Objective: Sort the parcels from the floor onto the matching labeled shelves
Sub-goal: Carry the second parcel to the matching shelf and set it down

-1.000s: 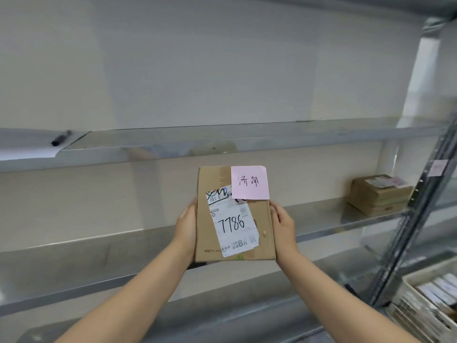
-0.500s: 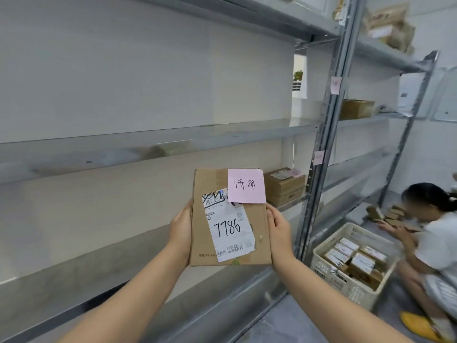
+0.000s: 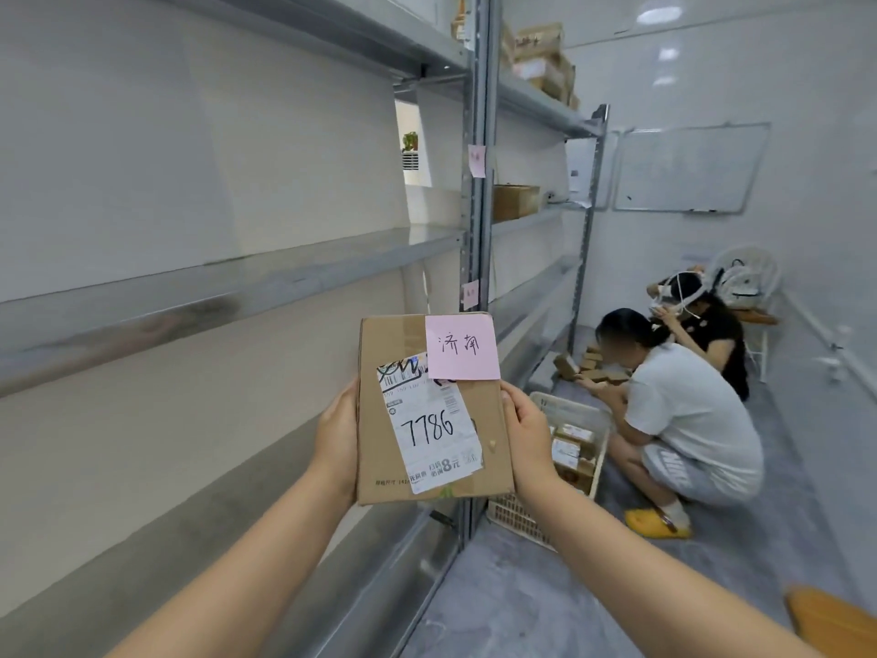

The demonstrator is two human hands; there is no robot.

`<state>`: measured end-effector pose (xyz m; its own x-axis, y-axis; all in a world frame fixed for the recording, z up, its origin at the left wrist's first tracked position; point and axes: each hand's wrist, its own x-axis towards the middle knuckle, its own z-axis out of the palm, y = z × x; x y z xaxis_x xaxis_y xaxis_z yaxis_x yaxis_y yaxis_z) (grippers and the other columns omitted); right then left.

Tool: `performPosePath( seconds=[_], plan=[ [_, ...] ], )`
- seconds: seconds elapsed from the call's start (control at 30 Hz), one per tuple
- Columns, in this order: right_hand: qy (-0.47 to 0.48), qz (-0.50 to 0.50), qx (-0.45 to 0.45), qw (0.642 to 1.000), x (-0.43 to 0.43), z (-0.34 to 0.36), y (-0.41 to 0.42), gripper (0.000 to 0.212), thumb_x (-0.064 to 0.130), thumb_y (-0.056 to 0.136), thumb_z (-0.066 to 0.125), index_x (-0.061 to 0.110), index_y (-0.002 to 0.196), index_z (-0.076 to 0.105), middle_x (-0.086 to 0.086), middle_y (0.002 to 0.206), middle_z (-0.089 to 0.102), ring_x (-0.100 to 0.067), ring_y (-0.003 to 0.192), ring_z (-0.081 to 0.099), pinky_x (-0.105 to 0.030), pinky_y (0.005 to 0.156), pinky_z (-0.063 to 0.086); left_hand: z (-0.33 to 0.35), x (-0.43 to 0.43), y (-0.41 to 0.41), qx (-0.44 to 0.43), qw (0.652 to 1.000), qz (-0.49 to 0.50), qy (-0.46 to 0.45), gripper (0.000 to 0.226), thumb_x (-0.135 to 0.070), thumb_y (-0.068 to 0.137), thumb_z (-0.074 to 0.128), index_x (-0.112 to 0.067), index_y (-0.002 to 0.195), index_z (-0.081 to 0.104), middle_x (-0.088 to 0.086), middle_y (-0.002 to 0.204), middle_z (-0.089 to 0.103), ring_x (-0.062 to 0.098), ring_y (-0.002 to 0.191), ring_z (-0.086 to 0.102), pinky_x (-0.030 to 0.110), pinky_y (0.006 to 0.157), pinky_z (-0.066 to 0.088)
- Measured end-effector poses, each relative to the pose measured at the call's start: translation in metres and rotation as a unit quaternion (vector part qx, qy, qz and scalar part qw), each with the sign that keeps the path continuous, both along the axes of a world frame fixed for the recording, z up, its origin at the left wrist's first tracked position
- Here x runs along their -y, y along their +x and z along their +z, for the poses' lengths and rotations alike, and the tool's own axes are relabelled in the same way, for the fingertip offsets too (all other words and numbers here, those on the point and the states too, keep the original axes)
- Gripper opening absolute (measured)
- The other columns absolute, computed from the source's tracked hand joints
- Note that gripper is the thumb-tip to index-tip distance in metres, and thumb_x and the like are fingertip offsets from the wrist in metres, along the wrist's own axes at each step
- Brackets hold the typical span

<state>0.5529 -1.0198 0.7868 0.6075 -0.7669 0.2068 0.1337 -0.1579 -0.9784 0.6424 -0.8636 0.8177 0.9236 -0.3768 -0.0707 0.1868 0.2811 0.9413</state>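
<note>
I hold a flat cardboard parcel (image 3: 375,420) upright in front of me, at mid-frame. It carries a white shipping label with "7786" handwritten on it and a pink sticky note at its top right corner. My left hand (image 3: 338,434) grips its left edge and my right hand (image 3: 527,432) grips its right edge. Behind it runs a grey metal shelf rack (image 3: 265,273). Pink labels (image 3: 476,160) are stuck on the rack's upright post (image 3: 480,111).
A white basket (image 3: 517,515) of parcels stands on the floor beside the post. Two people crouch at the right by a pile of small boxes (image 3: 593,365). More boxes (image 3: 515,201) sit on the farther shelves. A whiteboard (image 3: 688,168) hangs on the far wall.
My view has swung to the right along the rack, bringing the far shelves, the basket and the two people into sight. The parcel stays held in both hands.
</note>
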Motion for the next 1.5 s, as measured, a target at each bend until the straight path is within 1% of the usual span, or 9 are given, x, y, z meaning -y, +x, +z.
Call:
performPosePath(
  seconds=[0.2, 0.43, 0.67, 0.77, 0.9, 1.03, 1.17, 1.3, 1.5],
  plan=[
    [-0.011, -0.037, 0.012, 0.999, 0.029, 0.013, 0.011, 0.031, 0.018, 0.099, 0.039, 0.018, 0.115, 0.066, -0.008, 0.110, 0.070, -0.028, 0.102, 0.065, -0.038, 0.079, 0.053, 0.008, 0.035, 0.024, -0.008, 0.998, -0.057, -0.026, 0.032, -0.033, 0.088, 0.055, -0.014, 0.109, 0.070, 0.014, 0.098, 0.071, 0.032, 0.086, 0.065, 0.051, 0.088, 0.051],
    [0.005, -0.105, 0.029, 0.994, 0.056, 0.003, 0.008, 0.031, 0.016, 0.100, 0.037, 0.022, 0.118, 0.062, -0.005, 0.116, 0.067, -0.022, 0.108, 0.063, -0.045, 0.093, 0.052, -0.006, 0.086, 0.049, -0.039, 0.988, -0.143, -0.035, 0.029, -0.037, 0.081, 0.062, -0.018, 0.100, 0.072, 0.011, 0.097, 0.070, 0.031, 0.083, 0.064, 0.044, 0.081, 0.051],
    [0.016, -0.144, 0.015, 0.989, 0.101, -0.005, 0.011, 0.033, 0.021, 0.099, 0.040, 0.020, 0.124, 0.061, -0.004, 0.119, 0.068, -0.022, 0.111, 0.063, -0.050, 0.096, 0.050, -0.012, 0.144, 0.068, -0.037, 0.979, -0.200, -0.014, 0.031, -0.042, 0.076, 0.064, -0.024, 0.099, 0.074, 0.013, 0.107, 0.072, 0.037, 0.092, 0.066, 0.056, 0.093, 0.046],
    [0.022, -0.145, 0.012, 0.989, 0.125, -0.009, 0.015, 0.033, 0.025, 0.098, 0.040, 0.024, 0.124, 0.061, -0.003, 0.119, 0.068, -0.021, 0.111, 0.063, -0.050, 0.096, 0.050, -0.013, 0.168, 0.072, -0.035, 0.979, -0.201, -0.009, 0.024, -0.044, 0.077, 0.065, -0.024, 0.088, 0.074, 0.013, 0.098, 0.073, 0.037, 0.089, 0.068, 0.055, 0.091, 0.048],
    [0.031, -0.115, 0.015, 0.993, 0.163, -0.003, 0.029, 0.032, 0.022, 0.099, 0.039, 0.024, 0.122, 0.062, -0.006, 0.118, 0.068, -0.025, 0.109, 0.063, -0.050, 0.094, 0.051, -0.009, 0.200, 0.079, -0.045, 0.982, -0.185, -0.009, 0.035, -0.047, 0.069, 0.068, -0.023, 0.093, 0.074, 0.017, 0.113, 0.070, 0.043, 0.106, 0.064, 0.064, 0.096, 0.042],
    [0.040, -0.074, 0.034, 0.996, 0.209, 0.007, 0.050, 0.029, 0.019, 0.099, 0.038, 0.037, 0.108, 0.059, -0.009, 0.117, 0.068, -0.025, 0.104, 0.064, -0.037, 0.082, 0.053, -0.002, 0.242, 0.098, -0.036, 0.987, -0.154, -0.022, 0.028, -0.042, 0.078, 0.063, -0.021, 0.093, 0.072, 0.015, 0.108, 0.071, 0.041, 0.100, 0.065, 0.061, 0.095, 0.044],
    [0.028, -0.039, 0.039, 0.998, 0.266, 0.022, 0.060, 0.028, 0.019, 0.100, 0.037, 0.033, 0.112, 0.059, -0.005, 0.112, 0.068, -0.022, 0.100, 0.064, -0.028, 0.072, 0.051, 0.010, 0.291, 0.106, -0.010, 0.992, -0.125, -0.017, 0.022, -0.042, 0.081, 0.060, -0.023, 0.079, 0.071, 0.011, 0.091, 0.073, 0.036, 0.086, 0.067, 0.055, 0.088, 0.049],
    [0.002, -0.008, 0.029, 1.000, 0.319, 0.031, 0.075, 0.035, 0.021, 0.099, 0.038, 0.023, 0.127, 0.059, -0.009, 0.121, 0.067, -0.029, 0.111, 0.062, -0.049, 0.094, 0.051, 0.022, 0.328, 0.111, 0.021, 0.995, -0.099, -0.013, 0.025, -0.042, 0.087, 0.056, -0.023, 0.080, 0.071, 0.011, 0.085, 0.075, 0.033, 0.074, 0.070, 0.049, 0.078, 0.053],
    [0.009, 0.036, 0.062, 0.997, 0.361, 0.055, 0.118, 0.033, 0.020, 0.098, 0.039, 0.026, 0.119, 0.063, -0.010, 0.115, 0.070, -0.030, 0.105, 0.064, -0.046, 0.086, 0.054, 0.051, 0.357, 0.125, 0.063, 0.997, -0.036, -0.020, 0.027, -0.039, 0.090, 0.051, -0.025, 0.078, 0.070, 0.005, 0.075, 0.073, 0.025, 0.063, 0.067, 0.036, 0.065, 0.053]
  ],
)
